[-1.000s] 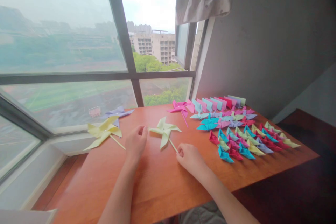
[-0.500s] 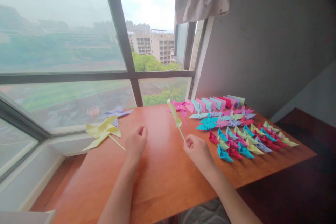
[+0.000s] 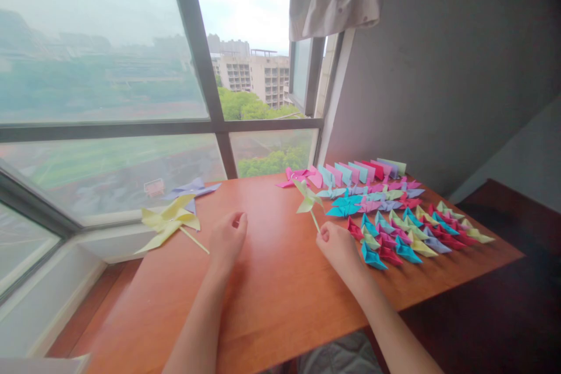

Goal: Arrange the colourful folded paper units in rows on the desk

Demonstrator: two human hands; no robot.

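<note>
My right hand (image 3: 336,246) pinches the stick of a pale green paper pinwheel (image 3: 307,197), raised above the table with its blades toward the window. My left hand (image 3: 228,238) rests on the table with loosely curled fingers, and nothing shows in it. Just left of that hand lies a yellow pinwheel (image 3: 170,221), its stick ending near my wrist without being held. Behind it is a lavender pinwheel (image 3: 197,189), partly covered by the yellow one. A pink pinwheel (image 3: 298,176) lies at the back, partly hidden by the green one.
Rows of folded paper boats (image 3: 412,239) fill the right side of the table (image 3: 272,304). Behind them lie paper cranes (image 3: 344,203) and standing folded pieces (image 3: 359,172). The window frame (image 3: 228,155) borders the table's far side, with a wall (image 3: 421,82) at right.
My right hand has moved slightly right with the green pinwheel, which has turned from edge-on to show its spread blades. My left hand stays nearly in place.
</note>
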